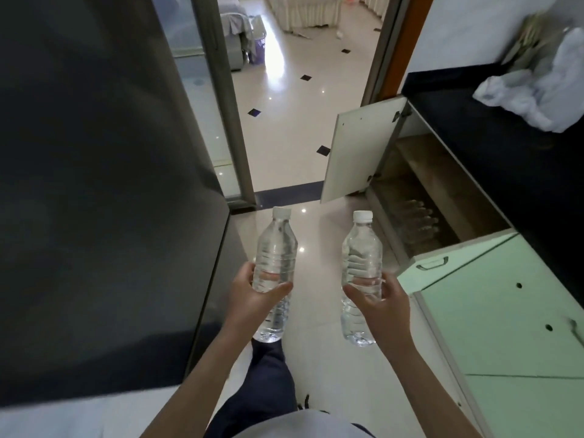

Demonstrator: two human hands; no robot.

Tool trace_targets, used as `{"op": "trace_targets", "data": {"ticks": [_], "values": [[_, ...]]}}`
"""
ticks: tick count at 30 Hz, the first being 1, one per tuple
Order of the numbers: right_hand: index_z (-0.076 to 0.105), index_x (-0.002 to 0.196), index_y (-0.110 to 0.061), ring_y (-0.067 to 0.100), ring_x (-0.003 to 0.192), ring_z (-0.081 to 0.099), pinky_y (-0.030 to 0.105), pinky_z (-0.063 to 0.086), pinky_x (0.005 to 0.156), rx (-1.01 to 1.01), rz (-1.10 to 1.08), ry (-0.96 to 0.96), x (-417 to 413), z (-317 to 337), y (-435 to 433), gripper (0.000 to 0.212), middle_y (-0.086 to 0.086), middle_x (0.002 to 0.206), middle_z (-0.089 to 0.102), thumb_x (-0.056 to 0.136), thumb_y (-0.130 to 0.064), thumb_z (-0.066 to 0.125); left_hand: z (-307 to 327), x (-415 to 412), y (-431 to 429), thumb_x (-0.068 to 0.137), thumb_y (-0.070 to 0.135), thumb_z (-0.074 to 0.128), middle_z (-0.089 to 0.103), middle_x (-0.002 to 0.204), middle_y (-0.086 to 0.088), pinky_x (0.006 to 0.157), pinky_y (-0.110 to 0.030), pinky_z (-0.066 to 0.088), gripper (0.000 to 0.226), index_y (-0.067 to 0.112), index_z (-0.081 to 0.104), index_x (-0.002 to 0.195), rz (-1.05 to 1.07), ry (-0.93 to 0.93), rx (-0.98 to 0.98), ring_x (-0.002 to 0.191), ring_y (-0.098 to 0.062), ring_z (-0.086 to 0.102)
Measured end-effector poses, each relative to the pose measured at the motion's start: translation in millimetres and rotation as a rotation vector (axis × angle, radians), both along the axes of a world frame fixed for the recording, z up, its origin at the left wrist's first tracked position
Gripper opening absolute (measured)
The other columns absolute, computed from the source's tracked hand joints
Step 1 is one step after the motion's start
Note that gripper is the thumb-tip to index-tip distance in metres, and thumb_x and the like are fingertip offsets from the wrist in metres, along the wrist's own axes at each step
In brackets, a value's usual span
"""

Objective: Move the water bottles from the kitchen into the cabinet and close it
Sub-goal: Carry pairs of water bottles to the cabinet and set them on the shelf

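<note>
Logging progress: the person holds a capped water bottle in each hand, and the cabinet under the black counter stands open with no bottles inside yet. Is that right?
Not quite: the head view shows stored bottles already inside the open cabinet. The rest holds: the left hand grips the left bottle, the right hand the right bottle, both capped.

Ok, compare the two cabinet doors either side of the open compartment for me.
The far door shows a plain whitish face; the near door is pale green. The far door shows hinges, the near door a handle. Both flank the same open compartment, where bottles lie.
</note>
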State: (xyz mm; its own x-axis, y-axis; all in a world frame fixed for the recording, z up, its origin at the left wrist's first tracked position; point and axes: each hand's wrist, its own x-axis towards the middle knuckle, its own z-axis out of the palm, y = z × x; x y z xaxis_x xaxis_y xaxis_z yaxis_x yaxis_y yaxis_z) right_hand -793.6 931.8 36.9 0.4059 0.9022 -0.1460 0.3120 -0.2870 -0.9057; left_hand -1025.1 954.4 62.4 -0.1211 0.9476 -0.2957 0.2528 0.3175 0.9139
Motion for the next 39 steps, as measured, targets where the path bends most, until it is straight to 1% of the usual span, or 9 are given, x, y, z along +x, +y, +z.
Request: {"op": "trace_targets", "data": {"ticks": [5, 7, 10, 15, 20, 23, 31, 35, 39], "values": [[0.067, 0.101, -0.016, 0.008, 0.076, 0.071, 0.025, 0.059, 0.069, -0.001, -0.033, 0.034, -4.7, -19.5, 119.1, 0.043, -0.003, 0.088, 0.074, 0.066, -0.022, 0.090, -21.9, 5.8, 135.3, 0.071, 0.020, 0.086, 0.072, 0.089, 0.003, 0.061, -0.021, 0.054, 0.040, 0.021, 0.062, 0.102, -0.030, -0.021, -0.026, 0.075, -0.007, 0.070], [0.066, 0.103, -0.018, 0.006, 0.078, 0.071, 0.020, 0.057, 0.067, 0.009, -0.055, 0.048, -2.4, -15.5, 167.7, 0.045, -0.004, 0.091, 0.074, 0.067, -0.026, 0.090, -18.6, 13.3, 194.1, 0.070, 0.024, 0.086, 0.072, 0.090, 0.006, 0.069, -0.029, 0.057, 0.040, 0.027, 0.062, 0.102, -0.057, -0.025, -0.019, 0.080, -0.010, 0.070], [0.062, 0.109, -0.020, 0.003, 0.076, 0.069, 0.011, 0.052, 0.060, 0.030, -0.118, 0.060, 8.6, 2.6, 233.0, 0.046, -0.005, 0.094, 0.071, 0.071, -0.029, 0.086, -6.5, 28.9, 278.3, 0.070, 0.028, 0.086, 0.071, 0.091, 0.005, 0.067, -0.028, 0.056, 0.043, 0.024, 0.061, 0.104, -0.130, 0.008, 0.034, 0.080, -0.010, 0.070], [0.062, 0.109, -0.022, 0.000, 0.079, 0.067, 0.007, 0.049, 0.064, 0.046, -0.272, 0.086, 51.0, 17.7, 311.6, 0.045, -0.007, 0.094, 0.070, 0.072, -0.028, 0.086, 1.3, 70.7, 393.1, 0.067, 0.033, 0.088, 0.072, 0.087, 0.008, 0.074, -0.035, 0.058, 0.042, 0.030, 0.061, 0.099, -0.257, 0.039, 0.042, 0.074, -0.003, 0.069], [0.066, 0.102, -0.020, 0.001, 0.075, 0.070, 0.014, 0.054, 0.067, -0.009, -0.399, 0.099, 107.6, -2.0, 368.6, 0.039, -0.003, 0.088, 0.074, 0.070, -0.026, 0.087, -17.1, 140.1, 469.1, 0.064, 0.030, 0.089, 0.073, 0.084, 0.005, 0.077, -0.042, 0.059, 0.040, 0.025, 0.064, 0.095, -0.354, 0.037, -0.031, 0.075, -0.011, 0.071], [0.065, 0.101, -0.020, 0.004, 0.077, 0.072, 0.027, 0.058, 0.072, -0.038, -0.470, 0.142, 145.0, -12.6, 397.6, 0.039, -0.002, 0.088, 0.075, 0.070, -0.026, 0.088, -27.4, 186.6, 506.5, 0.060, 0.034, 0.088, 0.073, 0.083, 0.003, 0.075, -0.042, 0.058, 0.041, 0.025, 0.064, 0.091, -0.406, 0.050, -0.054, 0.076, -0.014, 0.071], [0.063, 0.102, -0.022, 0.012, 0.075, 0.073, 0.034, 0.060, 0.071, -0.043, -0.635, 0.201, 234.0, -0.2, 464.4, 0.041, 0.000, 0.086, 0.075, 0.069, -0.024, 0.088, -9.8, 302.8, 597.8, 0.069, 0.019, 0.086, 0.073, 0.082, 0.003, 0.057, -0.016, 0.049, 0.035, 0.023, 0.063, 0.095, -0.605, 0.007, -0.055, 0.069, -0.006, 0.070], [0.061, 0.101, -0.022, 0.012, 0.074, 0.072, 0.030, 0.058, 0.068, -0.009, -0.757, 0.181, 258.0, 5.0, 485.8, 0.041, 0.000, 0.086, 0.073, 0.070, -0.023, 0.088, -9.0, 348.1, 637.7, 0.069, 0.022, 0.087, 0.072, 0.085, 0.005, 0.059, -0.016, 0.050, 0.037, 0.023, 0.062, 0.097, -0.743, 0.043, -0.034, 0.070, -0.003, 0.069], [0.061, 0.101, -0.021, 0.000, 0.070, 0.068, 0.013, 0.050, 0.058, -0.009, -0.932, 0.149, 263.1, 1.2, 502.2, 0.039, -0.011, 0.080, 0.069, 0.071, -0.022, 0.086, -19.8, 383.1, 671.6, 0.069, 0.025, 0.087, 0.071, 0.085, 0.007, 0.062, -0.021, 0.052, 0.039, 0.024, 0.060, 0.097, -0.914, 0.100, -0.032, 0.069, 0.000, 0.067]]}}
